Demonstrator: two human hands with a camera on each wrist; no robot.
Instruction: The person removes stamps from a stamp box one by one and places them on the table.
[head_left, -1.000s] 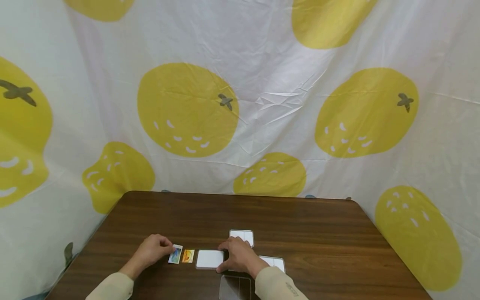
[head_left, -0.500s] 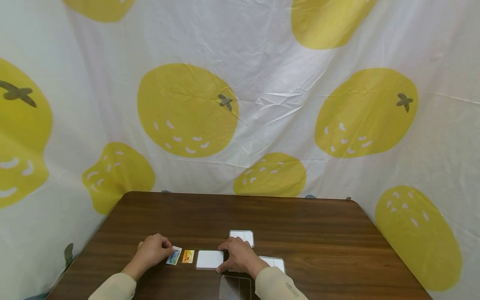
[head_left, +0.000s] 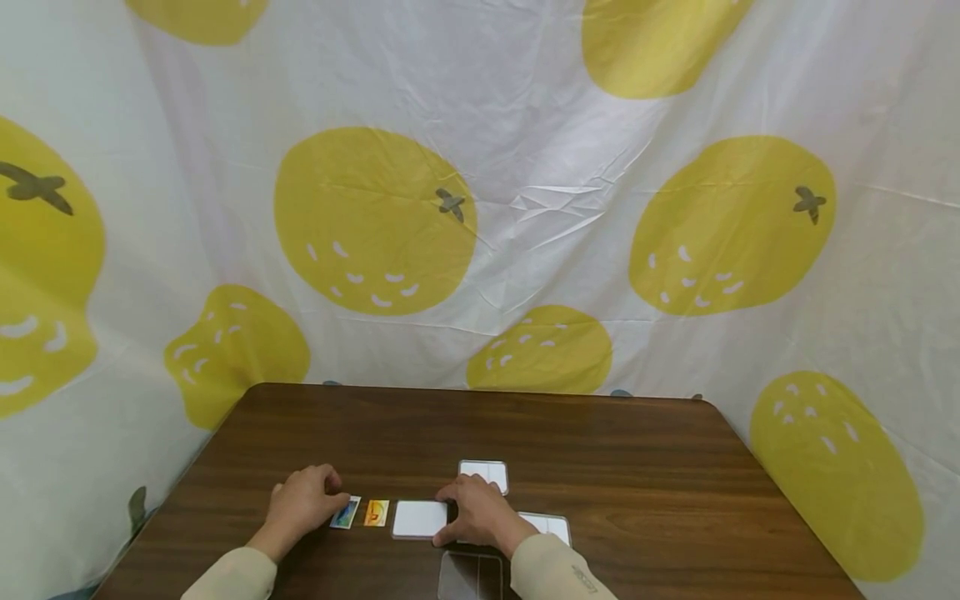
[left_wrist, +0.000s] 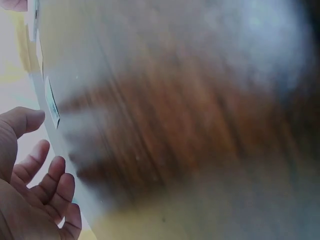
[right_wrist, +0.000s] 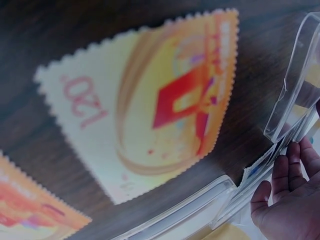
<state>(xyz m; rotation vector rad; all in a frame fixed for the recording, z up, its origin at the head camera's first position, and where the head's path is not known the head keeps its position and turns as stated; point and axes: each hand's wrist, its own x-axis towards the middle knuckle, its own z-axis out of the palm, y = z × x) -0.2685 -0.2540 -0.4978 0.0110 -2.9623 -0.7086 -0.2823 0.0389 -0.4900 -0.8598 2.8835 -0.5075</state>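
My left hand (head_left: 300, 502) lies on the brown table (head_left: 600, 450), its fingertips at a small blue stamp (head_left: 345, 512) that rests flat. In the left wrist view the fingers (left_wrist: 47, 177) are loosely curled with nothing between them, and the stamp's edge (left_wrist: 51, 102) shows just past the thumb. An orange stamp (head_left: 377, 512) marked 120 (right_wrist: 150, 125) lies beside it. My right hand (head_left: 476, 512) grips the right edge of a white-backed clear case (head_left: 418, 518). The case's clear plastic rim (right_wrist: 295, 90) stands up by my fingers (right_wrist: 285, 200).
Two more flat cases lie near my right hand, one behind it (head_left: 483, 474) and one to its right (head_left: 551, 525). A clear one (head_left: 468, 575) sits at the near edge. A white cloth with yellow fruit prints (head_left: 375, 217) hangs all around the table.
The blue stamp was tilted up in my left fingers; now it lies flat and a little further left. My right hand and the case have stayed in place.
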